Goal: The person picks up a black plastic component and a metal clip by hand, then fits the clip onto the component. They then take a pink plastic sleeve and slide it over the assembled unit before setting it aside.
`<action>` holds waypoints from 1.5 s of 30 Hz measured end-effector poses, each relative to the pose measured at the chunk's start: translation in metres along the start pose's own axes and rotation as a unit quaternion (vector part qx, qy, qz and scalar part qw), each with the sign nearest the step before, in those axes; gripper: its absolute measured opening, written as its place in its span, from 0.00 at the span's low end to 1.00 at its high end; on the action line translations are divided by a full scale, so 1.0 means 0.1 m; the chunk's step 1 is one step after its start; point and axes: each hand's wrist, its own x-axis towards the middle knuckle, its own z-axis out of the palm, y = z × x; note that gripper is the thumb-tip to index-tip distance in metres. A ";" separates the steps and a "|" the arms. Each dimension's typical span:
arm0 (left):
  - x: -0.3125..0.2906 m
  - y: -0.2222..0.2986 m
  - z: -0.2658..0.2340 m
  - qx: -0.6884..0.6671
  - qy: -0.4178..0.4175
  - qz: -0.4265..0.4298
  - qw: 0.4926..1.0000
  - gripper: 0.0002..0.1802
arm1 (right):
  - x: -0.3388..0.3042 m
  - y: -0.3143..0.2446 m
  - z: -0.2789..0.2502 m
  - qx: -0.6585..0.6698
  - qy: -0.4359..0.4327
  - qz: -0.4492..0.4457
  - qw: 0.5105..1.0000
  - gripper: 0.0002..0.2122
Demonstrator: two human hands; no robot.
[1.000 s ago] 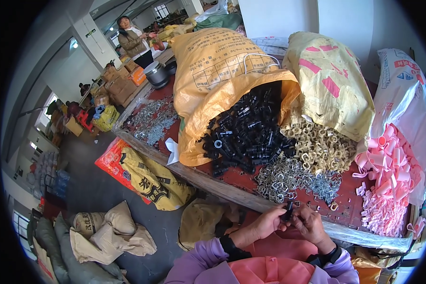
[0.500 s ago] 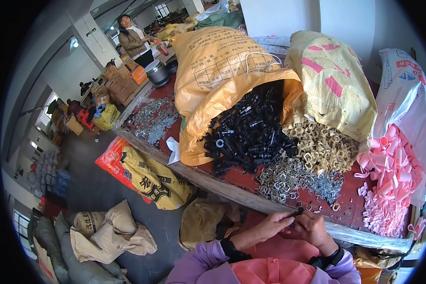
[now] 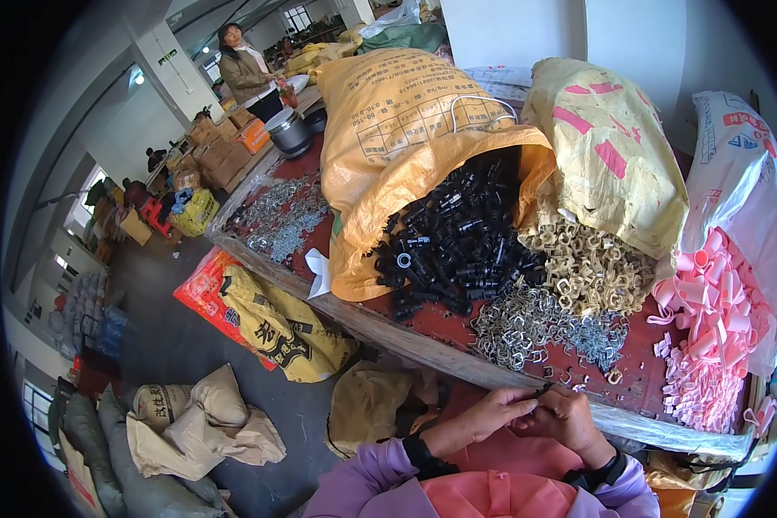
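My left hand (image 3: 494,414) and my right hand (image 3: 568,418) meet in front of the table's near edge, fingers closed and pinched together. Between their fingertips shows the tip of a small black plastic part (image 3: 542,390); the fingers hide most of it. Just beyond, on the red tabletop (image 3: 639,371), lie silver metal clips (image 3: 511,326) and smaller grey-blue metal pieces (image 3: 603,344). Black plastic parts (image 3: 457,246) spill from an orange woven sack (image 3: 388,121). Beige ring-shaped pieces (image 3: 583,268) spread from a pale yellow sack (image 3: 600,164). Pink plastic pieces (image 3: 721,302) heap up at the right.
A white sack (image 3: 738,155) stands behind the pink heap. More metal pieces (image 3: 289,220) and a metal pot (image 3: 287,134) are farther left on the table. Yellow bags (image 3: 289,337) and brown sacks (image 3: 207,423) lie on the floor. Another person (image 3: 246,73) stands at the far end.
My hands stay together at nearly the same place, with my right fingers slightly shifted. The far person's hands and head have moved a little.
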 end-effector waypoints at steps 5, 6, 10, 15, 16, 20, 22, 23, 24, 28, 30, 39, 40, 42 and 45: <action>-0.04 -0.07 0.00 -0.069 -0.010 -0.011 0.997 0.15 | -0.03 -0.06 -0.03 0.054 -0.012 0.003 0.998 0.05; -0.05 -0.07 0.00 -0.097 -0.012 -0.013 0.995 0.14 | -0.02 -0.06 -0.04 0.059 -0.015 -0.002 0.998 0.05; -0.03 -0.03 0.01 -0.145 0.020 -0.030 0.989 0.12 | 0.03 -0.11 -0.06 0.041 0.007 -0.021 0.999 0.04; -0.07 0.11 0.02 -0.167 0.026 -0.018 0.985 0.11 | 0.07 -0.08 -0.10 0.044 -0.015 -0.067 0.997 0.04; -0.09 0.11 0.03 -0.177 0.038 -0.027 0.983 0.11 | 0.08 -0.08 -0.10 0.055 -0.010 -0.073 0.996 0.04; -0.07 0.15 -0.02 -0.184 0.030 -0.022 0.982 0.12 | 0.05 -0.05 -0.20 0.072 -0.010 -0.048 0.996 0.04; -0.08 0.15 -0.06 -0.183 0.035 -0.028 0.982 0.12 | 0.06 -0.01 -0.28 0.065 -0.009 -0.048 0.997 0.04; -0.07 0.15 -0.08 -0.180 0.044 -0.020 0.982 0.12 | 0.07 0.01 -0.33 0.069 -0.017 -0.059 0.996 0.04; -0.07 0.15 -0.11 -0.178 0.054 -0.010 0.982 0.12 | 0.08 0.02 -0.39 0.073 -0.026 -0.072 0.994 0.05; -0.17 0.16 -0.21 -0.189 0.069 0.013 0.980 0.12 | 0.23 -0.20 -0.62 0.193 -0.034 -0.149 0.969 0.06; -0.24 0.16 -0.24 -0.196 0.083 0.014 0.977 0.12 | 0.39 -0.49 -0.70 0.281 -0.007 -0.251 0.926 0.09; -0.37 0.19 -0.30 -0.187 0.091 0.014 0.978 0.14 | 0.56 -0.89 -0.62 0.242 0.128 -0.403 0.873 0.10; -0.39 0.22 -0.30 -0.173 0.097 0.019 0.980 0.14 | 0.58 -0.91 -0.61 0.231 0.143 -0.413 0.869 0.10; -0.40 0.27 -0.25 -0.177 0.078 0.033 0.981 0.15 | 0.58 -0.85 -0.60 0.166 0.143 -0.358 0.908 0.15; -0.40 0.37 -0.11 -0.189 0.055 0.066 0.978 0.15 | 0.46 -0.57 -0.49 0.033 0.027 -0.179 0.983 0.30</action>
